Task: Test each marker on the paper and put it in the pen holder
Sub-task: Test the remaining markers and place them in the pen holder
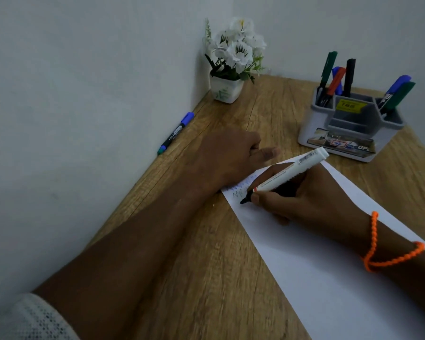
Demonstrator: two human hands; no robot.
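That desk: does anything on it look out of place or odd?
One blue-capped marker lies alone against the wall at the desk's left edge, far from the pen holder where the other markers stand. Otherwise nothing stands out: the paper lies flat and the flower pot is upright.

Matt wood-grain table (231, 278) carries smooth white paper (329, 278); beyond the paper stands a grey, speckled plastic pen holder (312, 128) with a glossy label.
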